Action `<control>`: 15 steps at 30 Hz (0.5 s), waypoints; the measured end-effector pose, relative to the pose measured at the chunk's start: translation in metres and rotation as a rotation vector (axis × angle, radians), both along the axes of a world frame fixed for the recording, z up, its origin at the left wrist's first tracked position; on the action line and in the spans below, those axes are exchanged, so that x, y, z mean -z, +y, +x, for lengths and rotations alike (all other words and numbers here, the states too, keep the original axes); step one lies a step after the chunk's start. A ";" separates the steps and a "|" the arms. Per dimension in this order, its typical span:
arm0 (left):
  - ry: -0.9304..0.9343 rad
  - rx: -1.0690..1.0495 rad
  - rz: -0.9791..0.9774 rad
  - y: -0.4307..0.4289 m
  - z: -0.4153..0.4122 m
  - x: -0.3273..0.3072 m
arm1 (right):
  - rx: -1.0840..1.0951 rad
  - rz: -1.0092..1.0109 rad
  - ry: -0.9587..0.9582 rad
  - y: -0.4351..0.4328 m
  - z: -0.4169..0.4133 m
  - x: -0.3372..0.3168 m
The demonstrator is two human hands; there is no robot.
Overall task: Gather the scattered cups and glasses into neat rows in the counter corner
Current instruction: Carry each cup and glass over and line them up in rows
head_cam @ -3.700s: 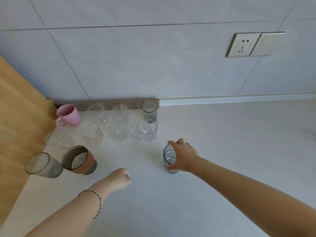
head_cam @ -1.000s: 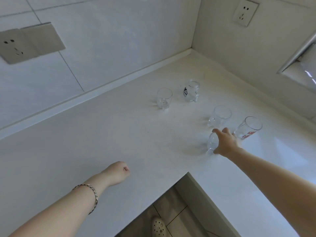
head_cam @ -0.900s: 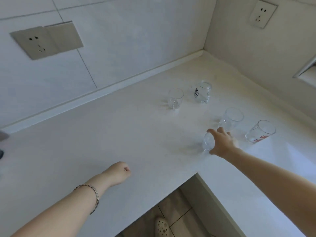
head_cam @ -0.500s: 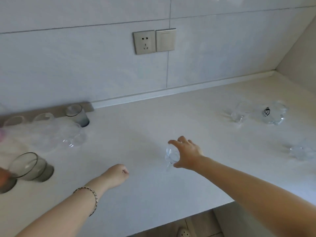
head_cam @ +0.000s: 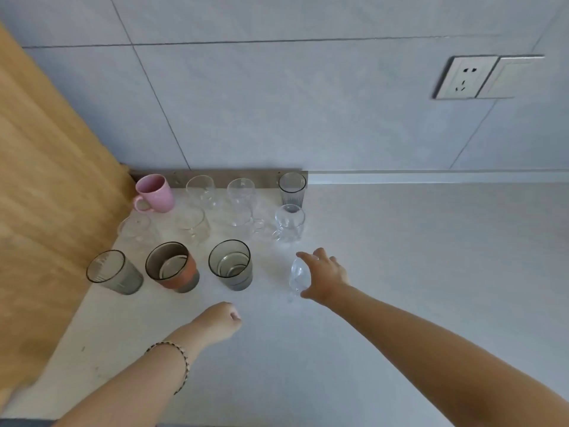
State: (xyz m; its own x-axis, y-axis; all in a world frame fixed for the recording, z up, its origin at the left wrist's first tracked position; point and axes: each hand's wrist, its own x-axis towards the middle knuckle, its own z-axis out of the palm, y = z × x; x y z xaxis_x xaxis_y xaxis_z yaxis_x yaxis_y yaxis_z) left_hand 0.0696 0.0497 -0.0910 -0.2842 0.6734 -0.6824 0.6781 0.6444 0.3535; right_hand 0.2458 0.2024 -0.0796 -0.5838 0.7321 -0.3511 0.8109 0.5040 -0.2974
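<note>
Against the wooden panel (head_cam: 46,211) at far left, three rows of cups on the white counter (head_cam: 400,272). In the far row, along the metal strip (head_cam: 221,174) at the wall's foot: a pink mug (head_cam: 155,193), two clear glasses (head_cam: 201,191) (head_cam: 241,197), then a ribbed grey tumbler (head_cam: 292,188). In the middle row: two more clear glasses (head_cam: 135,229) (head_cam: 194,224), faint and hard to make out, and a clear handled mug (head_cam: 288,222) at the right end. In the near row: a smoky ribbed glass (head_cam: 112,272), a grey cup with an orange band (head_cam: 172,267), a smoky tumbler (head_cam: 231,265). Just right of that tumbler, at the near row's right end, a small clear glass (head_cam: 298,276) gripped in the right hand (head_cam: 324,277), fingers curled over its top and side; unclear whether its base touches the counter. Nearer and left of it, the left hand (head_cam: 219,322) curled into a loose fist, holding nothing, a beaded bracelet (head_cam: 181,359) on the wrist. High on the tiled wall at far right, a socket and switch plate (head_cam: 486,77).
</note>
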 end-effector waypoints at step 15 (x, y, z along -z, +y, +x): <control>-0.037 0.168 -0.005 0.016 0.002 0.018 | 0.151 -0.070 -0.081 -0.003 0.006 0.016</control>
